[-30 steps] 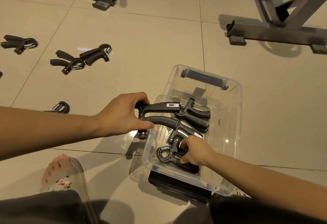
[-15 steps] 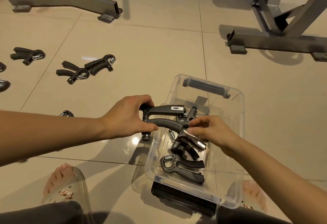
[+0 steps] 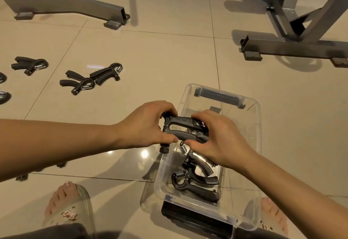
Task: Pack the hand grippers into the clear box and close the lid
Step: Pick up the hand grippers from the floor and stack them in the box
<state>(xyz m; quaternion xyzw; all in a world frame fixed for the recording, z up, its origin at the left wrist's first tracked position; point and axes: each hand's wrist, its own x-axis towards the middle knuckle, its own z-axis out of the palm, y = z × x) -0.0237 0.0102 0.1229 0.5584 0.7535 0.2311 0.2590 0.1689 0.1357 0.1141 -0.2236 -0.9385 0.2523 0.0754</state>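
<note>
The pale tiled floor (image 3: 169,59) carries everything around me. The clear box (image 3: 258,144) stands on it right in front of me, between my left slipper (image 3: 70,216) and my right slipper (image 3: 267,226). Off to my left, loose hand grippers (image 3: 81,85) lie on the tiles: two close together, another gripper (image 3: 30,65) further left, and more cut off at the edge of my view. A grey metal frame foot (image 3: 75,5) rests at far left, a second frame foot (image 3: 293,47) at far right.

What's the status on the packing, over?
Left hand, right hand both grip one hand gripper over clear box left rim. Packed grippers inside. Loose grippers on floor; box unlidded.
</note>
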